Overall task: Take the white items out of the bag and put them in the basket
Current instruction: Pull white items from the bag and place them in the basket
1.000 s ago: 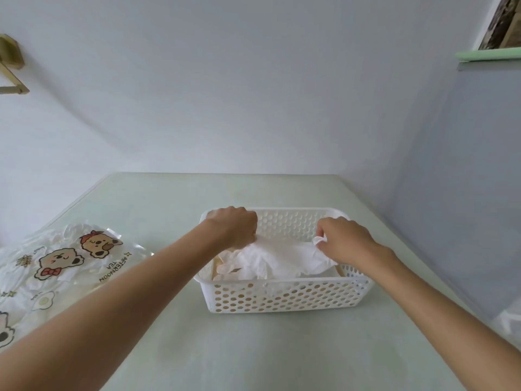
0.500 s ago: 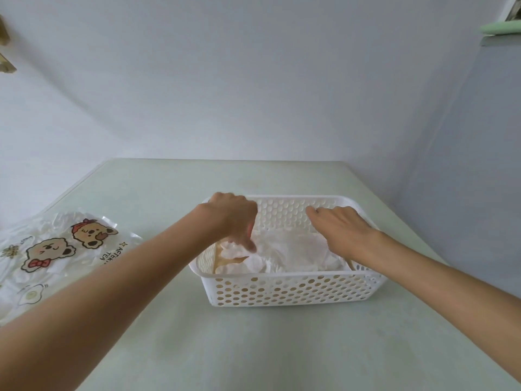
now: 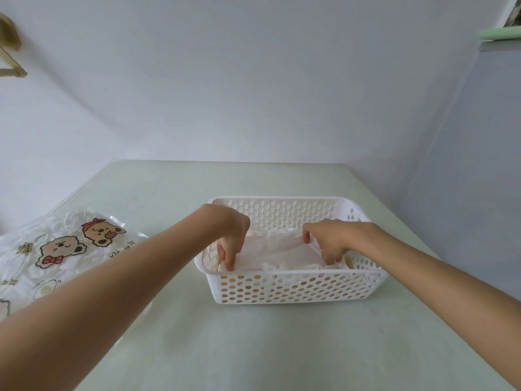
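Both hands are now pushing down inside the white basket [image 3: 293,286]. A second ago they were up higher, holding the white items [image 3: 277,251] near the top of the basket. Now the fingers are pointing down and tucking the soft white stuff in.

The left hand [image 3: 232,241] is working at the left end of the basket. Its fingertips are pressing into the white items at the near left corner. The right hand [image 3: 328,244] is working at the right end of the basket. It is pinching a fold of the white stuff while its fingers are poking down. The two hands are apart, one at each end.

The white items are lying inside the basket, spread between the hands. They are sitting lower than before.

The bag [image 3: 59,249] with the bear pictures is lying flat to the left of the basket, well apart from it. Something white is showing through it, so there may be more to fetch. I think this batch is nearly put away.
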Tool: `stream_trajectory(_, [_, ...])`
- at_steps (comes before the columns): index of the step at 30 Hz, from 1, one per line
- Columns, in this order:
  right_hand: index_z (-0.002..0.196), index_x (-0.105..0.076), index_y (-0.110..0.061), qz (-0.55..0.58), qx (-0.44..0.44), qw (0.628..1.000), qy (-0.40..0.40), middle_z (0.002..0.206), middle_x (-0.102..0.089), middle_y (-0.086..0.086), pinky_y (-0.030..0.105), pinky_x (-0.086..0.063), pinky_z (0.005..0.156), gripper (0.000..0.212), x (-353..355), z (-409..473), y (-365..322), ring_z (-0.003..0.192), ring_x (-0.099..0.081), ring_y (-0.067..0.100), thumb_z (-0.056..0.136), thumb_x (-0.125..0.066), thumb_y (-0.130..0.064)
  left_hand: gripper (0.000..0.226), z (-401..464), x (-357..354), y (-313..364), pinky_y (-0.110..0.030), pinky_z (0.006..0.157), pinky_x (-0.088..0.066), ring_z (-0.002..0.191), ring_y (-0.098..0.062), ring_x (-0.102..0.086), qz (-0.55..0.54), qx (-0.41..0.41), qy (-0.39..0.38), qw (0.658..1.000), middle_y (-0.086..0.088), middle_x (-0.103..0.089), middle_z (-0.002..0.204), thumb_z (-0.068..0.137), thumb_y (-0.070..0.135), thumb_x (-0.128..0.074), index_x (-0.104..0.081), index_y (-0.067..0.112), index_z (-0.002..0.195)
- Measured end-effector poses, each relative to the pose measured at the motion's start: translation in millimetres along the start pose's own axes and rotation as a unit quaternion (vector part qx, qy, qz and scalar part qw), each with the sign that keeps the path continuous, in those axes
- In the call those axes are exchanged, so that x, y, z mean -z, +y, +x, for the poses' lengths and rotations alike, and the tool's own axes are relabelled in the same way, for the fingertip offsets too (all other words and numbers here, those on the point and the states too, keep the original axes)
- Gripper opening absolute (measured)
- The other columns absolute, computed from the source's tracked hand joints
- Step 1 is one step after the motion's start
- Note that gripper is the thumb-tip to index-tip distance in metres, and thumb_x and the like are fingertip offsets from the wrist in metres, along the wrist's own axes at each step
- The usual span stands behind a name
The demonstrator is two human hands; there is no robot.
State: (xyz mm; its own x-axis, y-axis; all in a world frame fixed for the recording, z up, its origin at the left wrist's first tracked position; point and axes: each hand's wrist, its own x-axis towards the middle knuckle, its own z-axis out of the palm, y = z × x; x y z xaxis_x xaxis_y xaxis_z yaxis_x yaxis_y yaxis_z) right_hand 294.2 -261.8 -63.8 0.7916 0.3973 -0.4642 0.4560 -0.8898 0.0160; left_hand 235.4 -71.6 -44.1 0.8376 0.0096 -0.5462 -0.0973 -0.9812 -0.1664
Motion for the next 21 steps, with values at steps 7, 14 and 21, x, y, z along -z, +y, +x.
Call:
stream_trajectory(7, [0.139, -0.035, -0.022, 0.052, -0.009, 0.998, -0.047, 0.108, -0.051, 0.002, 0.029, -0.056, 0.08, 0.07, 8.1, -1.2, 3.8, 0.076, -0.061, 0.015, 0.081, -0.067, 0.001, 0.047, -28.5, 18.2, 10.6, -0.029, 0.089, -0.045, 0.112, -0.023, -0.059, 0.065, 0.058, 0.132, 0.987, -0.002, -0.059, 0.124, 0.079, 0.01, -0.076, -0.056, 0.014, 0.121])
stream_trajectory(14, [0.122, -0.057, -0.012, 0.119, 0.071, 0.987, 0.087, 0.1, -0.063, 0.007, 0.018, -0.046, 0.052, 0.04, 20.6, -11.4, -7.8, 0.067, -0.061, 0.013, 0.084, -0.066, -0.003, 0.051, -5.2, 13.6, 39.1, -0.03, 0.081, -0.051, 0.083, -0.019, -0.062, -0.112, -0.075, 0.093, 0.986, -0.007, -0.061, 0.123, 0.093, 0.047, -0.054, -0.054, 0.013, 0.13])
stream_trajectory(21, [0.136, -0.035, -0.021, 0.181, 0.019, 0.979, -0.092, 0.104, -0.057, 0.009, 0.029, -0.057, 0.076, 0.073, -3.8, 4.6, -9.9, 0.081, -0.066, 0.022, 0.077, -0.077, -0.011, 0.056, 18.6, -10.8, 38.9, -0.035, 0.094, -0.043, 0.117, -0.027, -0.052, 0.017, -0.056, 0.045, 0.997, -0.006, -0.048, 0.133, 0.091, 0.046, -0.057, -0.043, 0.014, 0.135])
